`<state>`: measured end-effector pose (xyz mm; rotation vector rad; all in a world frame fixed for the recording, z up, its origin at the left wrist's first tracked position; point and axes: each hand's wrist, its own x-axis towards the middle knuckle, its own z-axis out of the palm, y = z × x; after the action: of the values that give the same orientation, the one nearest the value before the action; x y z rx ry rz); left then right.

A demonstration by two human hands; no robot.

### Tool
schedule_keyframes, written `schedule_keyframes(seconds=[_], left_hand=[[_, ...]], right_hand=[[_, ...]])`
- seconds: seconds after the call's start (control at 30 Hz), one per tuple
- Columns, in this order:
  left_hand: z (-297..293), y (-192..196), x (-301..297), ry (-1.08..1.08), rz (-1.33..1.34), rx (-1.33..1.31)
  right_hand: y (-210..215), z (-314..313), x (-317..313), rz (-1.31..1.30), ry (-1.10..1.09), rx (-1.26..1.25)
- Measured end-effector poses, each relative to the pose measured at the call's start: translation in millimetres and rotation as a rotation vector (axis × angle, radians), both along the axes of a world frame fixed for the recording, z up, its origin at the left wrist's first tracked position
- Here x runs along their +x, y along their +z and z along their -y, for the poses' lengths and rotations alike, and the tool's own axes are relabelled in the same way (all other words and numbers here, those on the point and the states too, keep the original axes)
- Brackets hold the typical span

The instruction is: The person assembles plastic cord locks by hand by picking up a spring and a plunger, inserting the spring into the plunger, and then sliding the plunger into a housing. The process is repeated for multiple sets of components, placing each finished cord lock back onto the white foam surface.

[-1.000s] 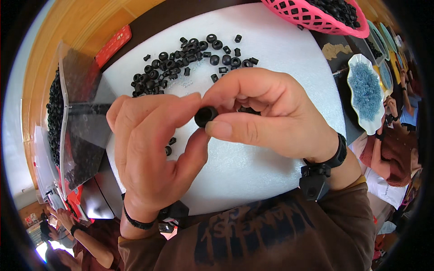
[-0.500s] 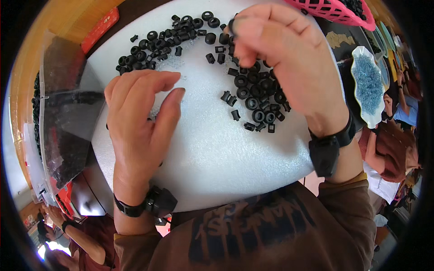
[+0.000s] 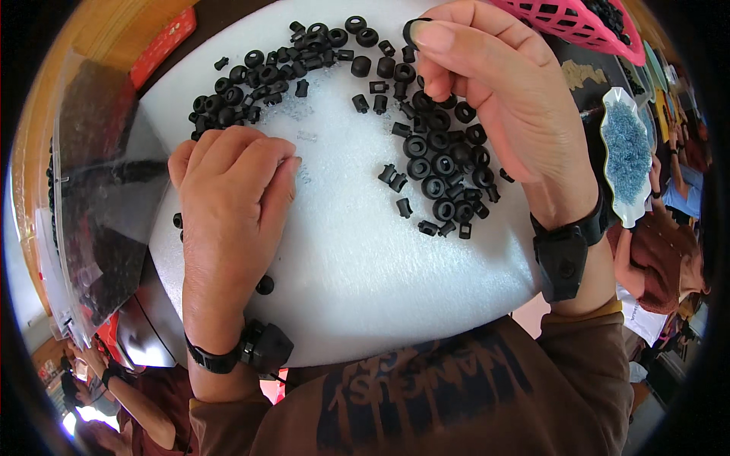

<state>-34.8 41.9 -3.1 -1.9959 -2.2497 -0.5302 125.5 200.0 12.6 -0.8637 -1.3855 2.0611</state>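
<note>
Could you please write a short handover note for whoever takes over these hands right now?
Left hand: palm down on the white foam sheet, fingers curled; nothing seen in it.
Right hand: raised, pinching one black rubber ring at the fingertips.
Parts: one scatter of black rubber pieces at the far left, a second cluster under the right hand, one stray piece near the left wrist.
Done and left: cannot be told; most pieces lie loose.
</note>
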Motion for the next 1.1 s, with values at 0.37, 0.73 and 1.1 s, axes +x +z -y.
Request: schedule_keyframes(seconds=[0.37,0.73,1.1], left_hand=[[-30.3,2.6,28.7,-0.163,0.085,0.073],[-47.5,-8.0,33.8,-0.185,0.020,0.017],[-23.4,16.3,36.0,-0.013,0.343,0.075]], right_hand=[[-8.5,-8.3,6.9,-0.156,0.062,0.001],[-19.5,-18.2,0.5,-0.116,0.127,-0.113],[-24.2,-16.3,1.5,-0.124,0.075,0.246]])
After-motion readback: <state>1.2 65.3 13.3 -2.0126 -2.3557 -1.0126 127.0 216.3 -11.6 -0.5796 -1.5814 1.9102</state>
